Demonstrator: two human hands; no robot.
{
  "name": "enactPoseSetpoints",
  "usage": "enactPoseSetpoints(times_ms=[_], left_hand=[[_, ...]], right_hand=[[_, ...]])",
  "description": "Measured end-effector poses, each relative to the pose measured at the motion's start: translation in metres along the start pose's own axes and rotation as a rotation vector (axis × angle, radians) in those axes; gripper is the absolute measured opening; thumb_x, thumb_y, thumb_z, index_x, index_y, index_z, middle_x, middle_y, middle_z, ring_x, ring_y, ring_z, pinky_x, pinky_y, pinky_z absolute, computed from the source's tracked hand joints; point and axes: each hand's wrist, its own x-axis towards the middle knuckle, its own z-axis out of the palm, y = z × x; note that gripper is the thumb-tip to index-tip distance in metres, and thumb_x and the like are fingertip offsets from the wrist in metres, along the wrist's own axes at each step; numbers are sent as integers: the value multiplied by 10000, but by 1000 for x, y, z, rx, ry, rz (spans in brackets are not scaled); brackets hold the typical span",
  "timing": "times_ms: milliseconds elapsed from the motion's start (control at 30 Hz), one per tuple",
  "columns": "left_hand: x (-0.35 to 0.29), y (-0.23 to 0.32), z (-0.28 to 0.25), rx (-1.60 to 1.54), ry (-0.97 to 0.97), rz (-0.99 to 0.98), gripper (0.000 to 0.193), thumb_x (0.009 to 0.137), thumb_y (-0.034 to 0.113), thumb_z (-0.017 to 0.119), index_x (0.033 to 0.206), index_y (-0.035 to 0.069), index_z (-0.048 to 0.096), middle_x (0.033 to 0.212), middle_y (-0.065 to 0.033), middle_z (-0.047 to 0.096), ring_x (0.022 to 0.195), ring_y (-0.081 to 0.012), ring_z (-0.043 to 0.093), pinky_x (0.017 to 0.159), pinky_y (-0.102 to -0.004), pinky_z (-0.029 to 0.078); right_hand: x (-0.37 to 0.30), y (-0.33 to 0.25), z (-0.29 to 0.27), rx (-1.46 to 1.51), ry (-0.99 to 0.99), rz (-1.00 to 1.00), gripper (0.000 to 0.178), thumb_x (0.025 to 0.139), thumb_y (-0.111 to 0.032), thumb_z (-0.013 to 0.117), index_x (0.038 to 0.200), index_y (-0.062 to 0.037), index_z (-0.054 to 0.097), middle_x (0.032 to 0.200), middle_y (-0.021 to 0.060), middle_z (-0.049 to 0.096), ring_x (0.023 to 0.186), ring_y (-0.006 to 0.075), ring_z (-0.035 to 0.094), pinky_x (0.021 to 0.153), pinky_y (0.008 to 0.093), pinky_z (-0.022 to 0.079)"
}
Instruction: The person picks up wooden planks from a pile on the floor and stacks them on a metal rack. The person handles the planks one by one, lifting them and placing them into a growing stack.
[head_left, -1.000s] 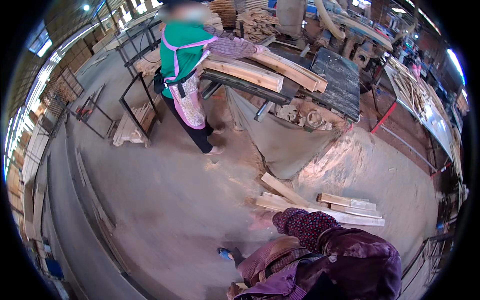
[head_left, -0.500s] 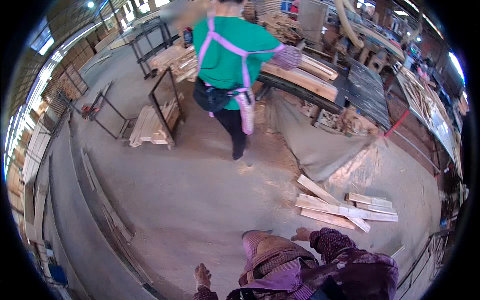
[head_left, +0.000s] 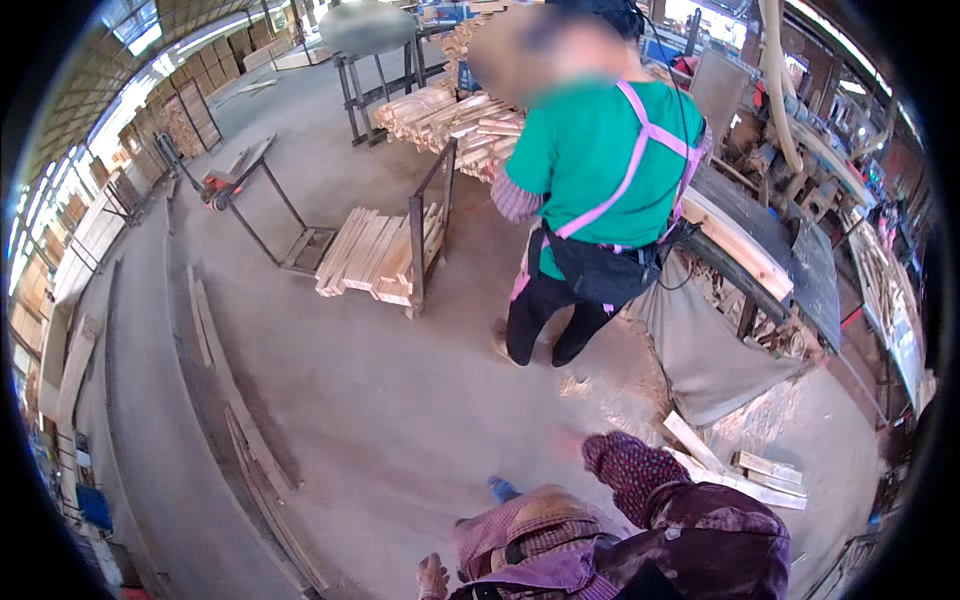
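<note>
My left hand [head_left: 432,577] hangs low beside my purple checked apron [head_left: 500,540]. Nothing is in it, and its fingers are loosely apart. My right hand [head_left: 568,440] reaches forward beyond its patterned sleeve [head_left: 630,475], over the floor; motion smears its fingers. Closest to that arm are loose wooden boards [head_left: 745,480], lying on the floor to its right and partly hidden by the sleeve. Ahead of me, a co-worker in a green shirt [head_left: 615,170] with pink straps stands between the stacked timber and a machine table.
Short planks lie on a metal-framed cart [head_left: 418,250] left of the co-worker, with more timber [head_left: 440,112] behind. A long board [head_left: 750,245] rests on the machine table at right, above a grey cloth [head_left: 715,350]. Long strips [head_left: 225,375] lie along the floor at left.
The view has shifted, and the carts and floor boards sit farther right. The co-worker has turned toward the timber stack, with an arm lowered there. My right arm reaches farther forward.
</note>
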Motion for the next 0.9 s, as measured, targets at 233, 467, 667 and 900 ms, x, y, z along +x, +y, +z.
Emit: enactPoseSetpoints(times_ms=[233, 467, 667, 900], left_hand=[[68, 51, -54, -22, 9, -102, 425, 933, 418, 562, 1192, 93, 476, 1095, -83, 479, 944, -269, 480, 736, -436, 418], [155, 182, -122, -175, -188, -4, 473, 997, 396, 447, 1405, 162, 401, 1425, -97, 388, 1273, -335, 389, 979, -513, 374], [253, 333, -147, -85, -90, 244, 581, 920, 359, 594, 1394, 74, 414, 1142, -130, 611, 905, -225, 624, 713, -353, 532], [275, 526, 2, 503, -403, 543, 513, 974, 200, 585, 1408, -6, 406, 1285, -111, 533, 1117, -186, 554, 979, -325, 473]], right_hand=[[92, -317, -269, 225, 647, -588, 503, 874, -230, 710, 1271, 18, 527, 1142, 170, 651, 1062, 236, 637, 924, 348, 510], [126, -356, -340, 422, 805, -158, 409, 926, -255, 607, 1286, -66, 562, 974, 61, 703, 859, 205, 666, 775, 294, 514], [127, -337, -315, 425, 1002, -47, 361, 918, -230, 622, 1216, -27, 629, 945, 56, 693, 859, 137, 634, 771, 278, 494], [254, -395, -418, -218, 1408, -171, 286, 855, -161, 590, 1117, -45, 573, 1024, 173, 631, 946, 359, 625, 826, 417, 495]])
